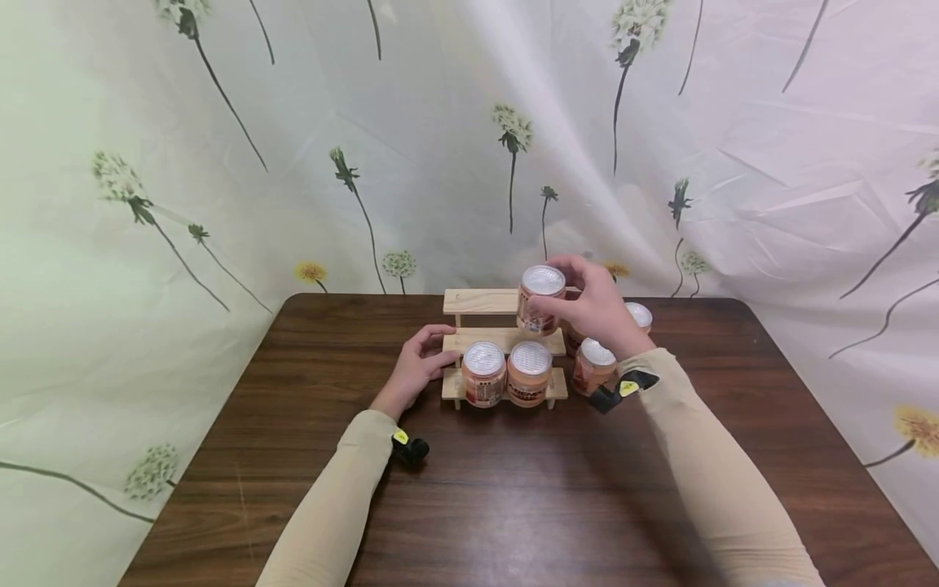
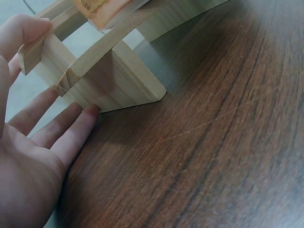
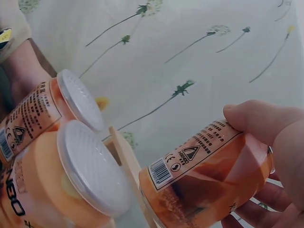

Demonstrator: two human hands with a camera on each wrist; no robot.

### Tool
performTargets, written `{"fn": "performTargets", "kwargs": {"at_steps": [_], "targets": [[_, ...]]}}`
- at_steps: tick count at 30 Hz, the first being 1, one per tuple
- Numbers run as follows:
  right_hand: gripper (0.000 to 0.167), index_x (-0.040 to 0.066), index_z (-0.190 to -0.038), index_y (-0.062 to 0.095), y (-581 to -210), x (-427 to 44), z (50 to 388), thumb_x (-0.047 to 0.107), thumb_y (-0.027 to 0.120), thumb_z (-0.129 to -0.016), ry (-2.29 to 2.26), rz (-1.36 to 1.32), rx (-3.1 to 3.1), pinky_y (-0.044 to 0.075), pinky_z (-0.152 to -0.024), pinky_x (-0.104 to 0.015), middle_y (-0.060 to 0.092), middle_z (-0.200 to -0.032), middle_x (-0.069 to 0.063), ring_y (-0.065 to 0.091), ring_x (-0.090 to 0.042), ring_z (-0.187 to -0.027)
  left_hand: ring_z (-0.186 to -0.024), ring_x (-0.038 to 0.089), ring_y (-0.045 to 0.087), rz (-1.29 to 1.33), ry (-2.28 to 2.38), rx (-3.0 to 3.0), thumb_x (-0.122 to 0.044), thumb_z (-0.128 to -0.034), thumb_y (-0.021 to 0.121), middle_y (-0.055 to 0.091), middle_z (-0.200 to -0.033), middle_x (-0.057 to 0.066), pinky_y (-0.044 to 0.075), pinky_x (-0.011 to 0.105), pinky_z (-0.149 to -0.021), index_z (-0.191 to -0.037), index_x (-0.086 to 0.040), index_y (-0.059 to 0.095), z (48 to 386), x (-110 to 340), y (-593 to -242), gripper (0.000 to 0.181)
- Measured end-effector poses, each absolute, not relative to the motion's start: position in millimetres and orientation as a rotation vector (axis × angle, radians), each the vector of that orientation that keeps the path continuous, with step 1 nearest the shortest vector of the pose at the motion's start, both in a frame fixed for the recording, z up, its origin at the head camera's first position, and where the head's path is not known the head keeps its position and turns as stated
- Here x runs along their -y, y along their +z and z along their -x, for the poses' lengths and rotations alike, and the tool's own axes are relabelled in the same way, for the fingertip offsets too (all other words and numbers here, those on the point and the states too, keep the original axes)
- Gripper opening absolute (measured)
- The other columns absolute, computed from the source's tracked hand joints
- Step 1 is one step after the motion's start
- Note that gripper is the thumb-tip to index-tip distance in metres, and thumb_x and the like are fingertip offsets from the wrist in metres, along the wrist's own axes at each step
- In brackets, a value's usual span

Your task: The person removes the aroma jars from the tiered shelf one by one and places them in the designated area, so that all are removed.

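Note:
A three-tier wooden rack [image 1: 480,302] stands on the table. My left hand [image 1: 412,373] is at its left side. The thumb [image 2: 26,31] and a finger pinch the end of one plank, while other fingers reach toward the side panel. My right hand [image 1: 596,306] grips a round jar [image 1: 539,314] with an orange printed label and a pale lid, holding it over the rack's upper right. Whether this jar touches a shelf I cannot tell. Two similar jars, a left one [image 1: 484,375] and a right one [image 1: 529,375], sit side by side on the lowest tier.
Right of the rack, more jars stand on the dark wooden table [image 1: 469,505]: a near one [image 1: 592,371] and a far one [image 1: 640,315], partly hidden by the right hand and wrist. A dandelion-print sheet [image 1: 440,163] hangs behind the table.

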State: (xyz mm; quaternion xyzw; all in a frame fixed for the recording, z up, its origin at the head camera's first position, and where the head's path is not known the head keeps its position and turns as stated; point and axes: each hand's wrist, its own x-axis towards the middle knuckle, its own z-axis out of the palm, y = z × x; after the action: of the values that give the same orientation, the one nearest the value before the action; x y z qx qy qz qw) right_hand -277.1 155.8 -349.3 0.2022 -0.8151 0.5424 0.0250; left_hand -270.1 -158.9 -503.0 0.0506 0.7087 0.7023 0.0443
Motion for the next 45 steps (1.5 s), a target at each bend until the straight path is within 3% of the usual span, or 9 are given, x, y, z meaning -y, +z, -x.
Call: {"fn": "performTargets", "kwargs": {"at_steps": [4, 10, 17, 29, 33, 40, 45], "targets": [[0.060, 0.005, -0.139, 0.060, -346, -164, 274, 0.024, 0.087, -0.089, 1.699, -0.610, 2.485, 0.053, -0.101, -0.040, 0.066, -0.126, -0.013, 0.064, -0.024, -0.114, -0.117, 0.027, 0.064, -0.153, 2.151, -2.161, -0.010, -0.0976, 0.076, 0.054, -0.145, 0.015, 0.061, 0.031, -0.080, -0.135, -0.015, 0.063, 270, 159, -503, 0.040], [0.054, 0.006, -0.135, 0.062, -345, -180, 269, 0.022, 0.086, -0.090, 1.694, -0.584, 2.455, 0.054, -0.097, -0.034, 0.067, -0.125, -0.011, 0.065, -0.020, -0.112, -0.119, 0.028, 0.064, -0.155, 2.149, -2.164, -0.009, -0.0973, 0.076, 0.054, -0.145, 0.015, 0.061, 0.031, -0.079, -0.135, -0.014, 0.062, 270, 158, -504, 0.041], [0.057, 0.010, -0.137, 0.062, -349, -204, 265, 0.026, 0.088, -0.089, 1.695, -0.455, 2.477, 0.053, -0.097, -0.028, 0.066, -0.129, -0.008, 0.064, -0.017, -0.115, -0.117, 0.025, 0.064, -0.169, 2.140, -2.182, -0.010, -0.0971, 0.077, 0.054, -0.145, 0.015, 0.060, 0.028, -0.074, -0.136, -0.014, 0.063, 270, 158, -504, 0.042], [0.058, 0.008, -0.139, 0.060, -353, -237, 256, 0.027, 0.086, -0.090, 1.627, -0.340, 2.506, 0.053, -0.090, -0.018, 0.065, -0.130, -0.008, 0.066, -0.009, -0.111, -0.119, 0.027, 0.063, -0.147, 2.135, -2.176, -0.010, -0.0969, 0.077, 0.054, -0.146, 0.015, 0.060, 0.029, -0.076, -0.136, -0.015, 0.063, 269, 158, -501, 0.042], [0.058, 0.004, -0.138, 0.059, -355, -248, 254, 0.023, 0.086, -0.091, 1.606, -0.335, 2.492, 0.054, -0.089, -0.016, 0.066, -0.127, -0.008, 0.067, -0.004, -0.108, -0.115, 0.024, 0.065, -0.157, 2.164, -2.154, -0.009, -0.0968, 0.077, 0.055, -0.144, 0.015, 0.061, 0.030, -0.077, -0.135, -0.013, 0.062, 270, 158, -502, 0.041], [0.054, 0.004, -0.135, 0.062, -361, -267, 250, 0.019, 0.087, -0.089, 1.564, -0.294, 2.472, 0.055, -0.081, -0.017, 0.068, -0.116, 0.007, 0.069, -0.001, -0.101, -0.108, 0.019, 0.067, -0.187, 2.206, -2.110, -0.007, -0.0964, 0.077, 0.055, -0.141, 0.017, 0.061, 0.030, -0.077, -0.138, -0.007, 0.059, 270, 157, -503, 0.045], [0.055, 0.002, -0.135, 0.061, -369, -280, 245, 0.019, 0.087, -0.090, 1.492, -0.297, 2.499, 0.053, -0.083, -0.013, 0.067, -0.119, 0.001, 0.066, 0.002, -0.104, -0.111, 0.020, 0.066, -0.188, 2.182, -2.134, -0.009, -0.0972, 0.076, 0.055, -0.143, 0.018, 0.060, 0.029, -0.078, -0.139, -0.009, 0.060, 269, 157, -503, 0.045]]}}
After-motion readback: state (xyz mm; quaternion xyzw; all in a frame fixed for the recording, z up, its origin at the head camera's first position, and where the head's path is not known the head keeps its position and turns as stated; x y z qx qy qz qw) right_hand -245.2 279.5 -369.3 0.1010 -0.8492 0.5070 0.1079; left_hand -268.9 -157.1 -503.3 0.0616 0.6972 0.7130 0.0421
